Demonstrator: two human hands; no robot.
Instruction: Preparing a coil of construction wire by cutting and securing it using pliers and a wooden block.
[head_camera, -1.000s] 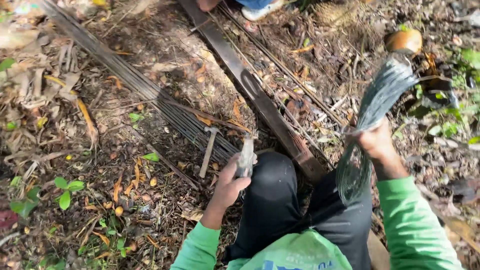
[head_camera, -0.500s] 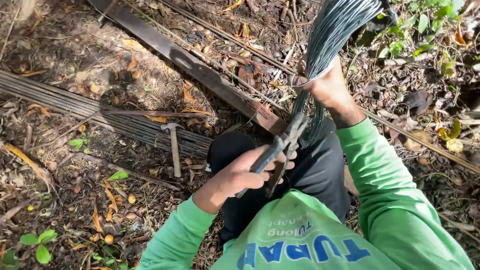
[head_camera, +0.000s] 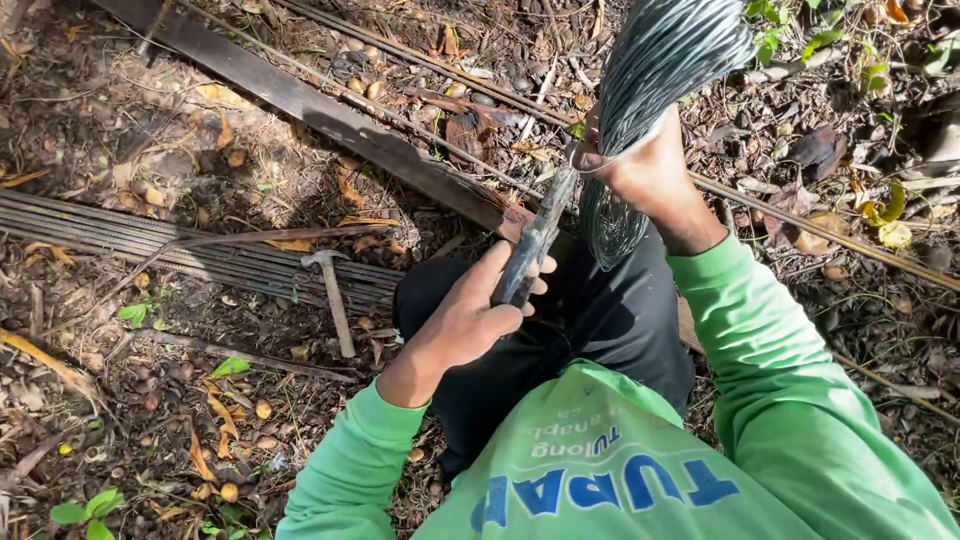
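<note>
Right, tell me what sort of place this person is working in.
Most likely an outdoor work site on bare ground under trees, perhaps a garden or rural plot. The soil is strewn with dry leaves and seeds, small green plants sprout from it, and a bundle of steel rods and a hammer lie on the dirt.

An outdoor work spot on bare ground, perhaps a rough building site at the edge of a garden or wood. Sunlight is falling across dark soil (head_camera: 150, 150) that is lying strewn with dry brown leaves, twigs and small seed pods. A hammer (head_camera: 332, 290) is lying on the dirt. Just behind the hammer, a bundle of thin steel rods (head_camera: 120, 240) is stretching across the ground. Further behind it, a long dark plank (head_camera: 300, 105) is running diagonally. Green weeds (head_camera: 85, 508) are sprouting in front of the hammer.
</note>
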